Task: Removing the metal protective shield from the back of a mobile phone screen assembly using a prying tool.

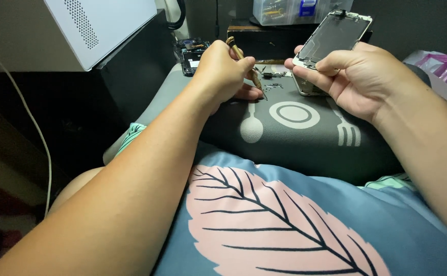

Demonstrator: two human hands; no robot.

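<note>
Phone screen lifted, tweezers at the small parts

Tweezers (247, 69) sit pinched in your left hand (221, 69), tips down by the tiny parts (273, 76) on the grey mat (295, 138); keep that wrist braced. Your right hand (356, 82) has its grip closed on the phone screen (332, 37), tilted up over the phone body (305, 88); hold it steady. Behind, a clear plastic box (279, 11) with a blue label; far right, a pink bag (445, 69).

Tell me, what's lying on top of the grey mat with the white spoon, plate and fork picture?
On the grey mat lie small dark phone parts. The right hand holding the white-framed phone screen covers whatever lies beneath it.
</note>
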